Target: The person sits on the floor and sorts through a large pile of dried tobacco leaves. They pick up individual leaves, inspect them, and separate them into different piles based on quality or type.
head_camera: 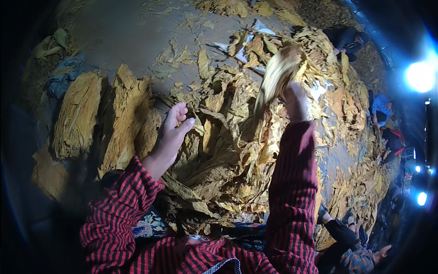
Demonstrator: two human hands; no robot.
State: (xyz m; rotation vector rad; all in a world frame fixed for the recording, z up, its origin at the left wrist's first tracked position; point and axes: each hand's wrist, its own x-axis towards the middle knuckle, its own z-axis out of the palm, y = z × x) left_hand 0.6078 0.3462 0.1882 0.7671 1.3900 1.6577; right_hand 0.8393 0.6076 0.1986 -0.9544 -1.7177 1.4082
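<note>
My right hand (pixel 295 102) is shut on a dried tobacco leaf (pixel 278 73), which is blurred by motion above the pile. Under it and to its left spreads a loose heap of crumpled dried tobacco leaves (pixel 236 154), right in front of my lap. My left hand (pixel 174 128) is raised at the heap's left edge, fingers half curled and thumb apart, with nothing visible in it. Left of that hand lie stacked bundles of flattened leaves, one (pixel 123 116) close by and another (pixel 78 114) farther out.
A blue cloth (pixel 65 75) lies beyond the left bundles. White sheeting (pixel 262 27) shows among leaves at the back. Several people sit on the right, one in a blue top (pixel 381 106) and one in patterned clothing (pixel 357 260) nearby. Bright lamps (pixel 421 77) shine at the right rim.
</note>
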